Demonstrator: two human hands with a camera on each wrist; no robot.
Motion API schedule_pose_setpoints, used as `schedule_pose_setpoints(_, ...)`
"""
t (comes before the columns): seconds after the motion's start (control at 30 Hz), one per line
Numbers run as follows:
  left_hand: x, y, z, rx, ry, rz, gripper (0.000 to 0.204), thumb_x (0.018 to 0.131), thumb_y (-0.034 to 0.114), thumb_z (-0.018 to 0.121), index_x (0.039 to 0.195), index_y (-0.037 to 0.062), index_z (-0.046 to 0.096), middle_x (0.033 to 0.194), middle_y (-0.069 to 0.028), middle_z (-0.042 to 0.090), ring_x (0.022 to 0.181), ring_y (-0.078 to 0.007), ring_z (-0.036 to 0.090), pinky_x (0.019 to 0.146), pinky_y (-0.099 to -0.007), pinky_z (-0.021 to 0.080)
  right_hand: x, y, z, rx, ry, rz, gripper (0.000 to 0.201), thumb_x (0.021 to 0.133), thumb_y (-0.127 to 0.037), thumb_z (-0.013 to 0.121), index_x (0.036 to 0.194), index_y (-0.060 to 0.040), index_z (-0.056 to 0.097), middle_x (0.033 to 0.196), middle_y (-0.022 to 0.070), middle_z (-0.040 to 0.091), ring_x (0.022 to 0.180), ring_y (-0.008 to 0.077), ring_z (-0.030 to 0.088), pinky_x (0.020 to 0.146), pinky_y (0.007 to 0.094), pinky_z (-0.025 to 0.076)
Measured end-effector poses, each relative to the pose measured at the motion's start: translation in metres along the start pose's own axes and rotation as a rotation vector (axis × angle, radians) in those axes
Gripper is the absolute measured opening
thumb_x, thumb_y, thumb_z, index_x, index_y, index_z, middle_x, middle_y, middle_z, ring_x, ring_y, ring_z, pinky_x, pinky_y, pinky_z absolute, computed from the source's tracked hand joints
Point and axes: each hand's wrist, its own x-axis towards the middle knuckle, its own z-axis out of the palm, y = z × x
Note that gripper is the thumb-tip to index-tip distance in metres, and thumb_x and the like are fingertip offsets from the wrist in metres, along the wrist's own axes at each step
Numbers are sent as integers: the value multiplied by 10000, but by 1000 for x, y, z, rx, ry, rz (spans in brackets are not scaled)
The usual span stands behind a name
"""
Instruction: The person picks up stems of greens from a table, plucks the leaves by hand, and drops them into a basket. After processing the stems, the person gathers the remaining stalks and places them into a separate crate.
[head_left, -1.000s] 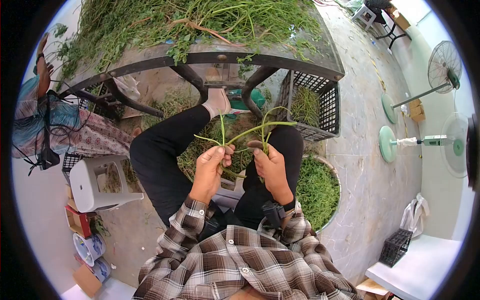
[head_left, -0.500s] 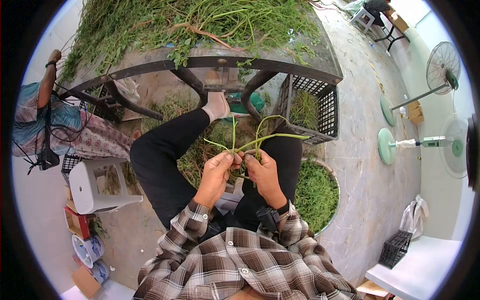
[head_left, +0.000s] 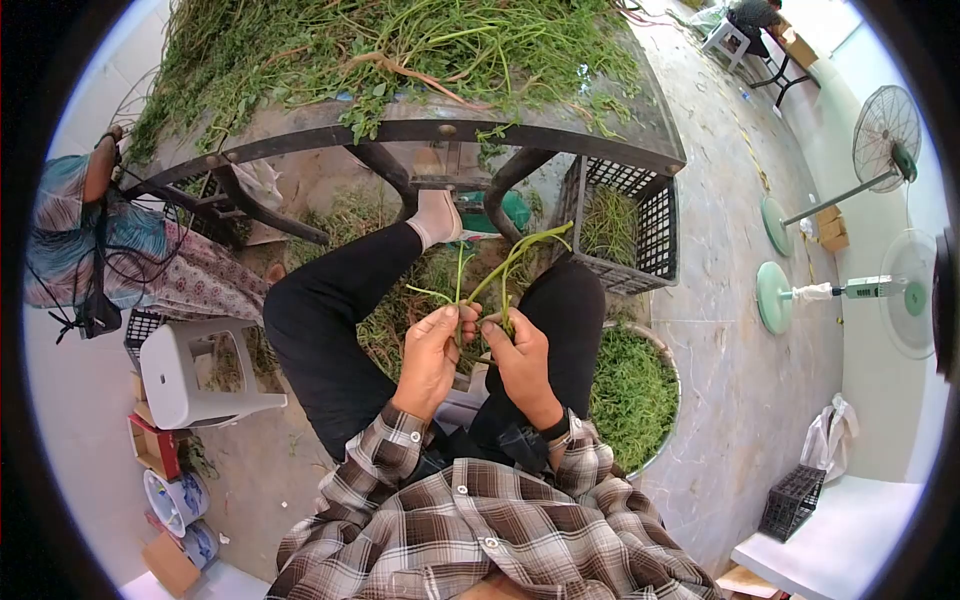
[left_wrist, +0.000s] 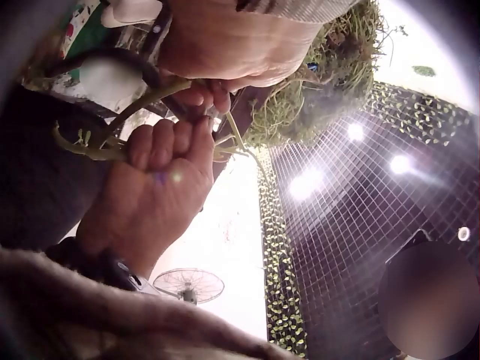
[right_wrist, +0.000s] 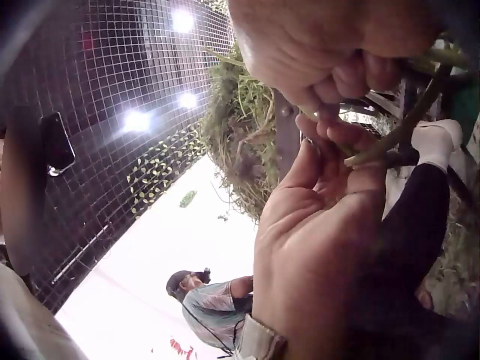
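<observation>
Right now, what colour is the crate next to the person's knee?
The crate is black, a mesh one with green stems inside. The head view shows it best.

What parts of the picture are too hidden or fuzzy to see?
- Head view: the lower ends of the green stems are covered by the left hand and right hand.
- Left wrist view: a blurred patch hides what is there.
- Head view: the black crate is partly under the table.

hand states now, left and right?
Left hand: closed, gripping the green stems.
Right hand: closed, pinching the same stems.
</observation>
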Motion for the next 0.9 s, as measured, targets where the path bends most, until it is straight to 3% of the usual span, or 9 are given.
schedule_pose_setpoints(0.2, 1, 0, 2, -40, -19, 3, 217, 913, 158, 509, 935, -32, 609, 975, -104, 619, 752, -106, 521, 702, -238, 431, -4, -13, -1, -114, 13, -140, 113, 835, -93, 583, 850, 15, 551, 616, 85, 501, 548, 115, 461, 508, 264, 371)
schedule_pose_setpoints(0.27, 3, 1, 2, 35, 73, 80, 216, 924, 155, 479, 882, -25, 591, 953, -99, 591, 752, -106, 512, 691, -239, 434, -9, -24, -4, -168, 15, -190, 110, 836, -91, 584, 849, 13, 552, 609, 87, 493, 535, 122, 457, 501, 269, 370)
schedule_pose_setpoints(0.37, 20, 17, -38, -38, 200, 141, 212, 921, 162, 492, 861, -26, 569, 958, -81, 560, 734, -103, 472, 669, -240, 406, -13, -41, -10, -163, 59, -268, 116, 857, -107, 570, 845, 7, 554, 599, 58, 487, 523, 101, 441, 488, 261, 352)
schedule_pose_setpoints(0.47, 11, 31, -23, 116, 69, 216, 244, 930, 198, 486, 868, -23, 569, 915, -63, 562, 697, -98, 446, 660, -239, 375, -5, -32, -18, 414, -44, 127, 93, 901, -115, 513, 929, -33, 545, 617, -28, 466, 484, 46, 385, 444, 208, 291)
schedule_pose_setpoints(0.5, 9, 29, -17, 117, 48, 208, 244, 930, 198, 486, 868, -23, 569, 915, -63, 562, 697, -98, 446, 660, -239, 375, -1, -24, -18, 411, -23, 117, 93, 901, -115, 513, 929, -33, 545, 617, -28, 466, 484, 46, 385, 444, 208, 291)
schedule_pose_setpoints(0.57, 1, 21, -2, 239, -33, 148, 239, 926, 200, 489, 867, -18, 567, 875, -55, 564, 688, -98, 439, 653, -236, 363, 6, -12, -15, 727, -61, 328, 83, 906, -84, 486, 969, -36, 513, 677, 3, 450, 483, 39, 337, 419, 196, 277)
schedule_pose_setpoints(0.63, -6, 15, 6, 228, -93, 84, 232, 923, 200, 487, 868, -12, 563, 830, -40, 554, 675, -98, 433, 642, -232, 355, 4, -5, -8, 753, -54, 365, 102, 888, -63, 481, 983, -37, 507, 716, 9, 464, 502, 41, 358, 404, 181, 260)
schedule_pose_setpoints(0.7, -9, 10, 9, 413, -184, 39, 237, 917, 178, 488, 739, 26, 524, 734, -12, 495, 656, -90, 421, 640, -233, 351, 3, -1, -14, 807, -208, 339, 188, 857, -35, 500, 1045, -21, 505, 716, 2, 472, 497, 39, 354, 409, 182, 262)
schedule_pose_setpoints(0.9, -12, 25, 22, 737, -355, 95, 263, 904, 167, 484, 708, -8, 499, 741, -23, 445, 647, -96, 431, 606, -234, 355, 3, -7, -33, 675, -329, 341, 357, 810, -38, 554, 1157, 5, 485, 681, -29, 456, 489, 21, 332, 423, 189, 250)
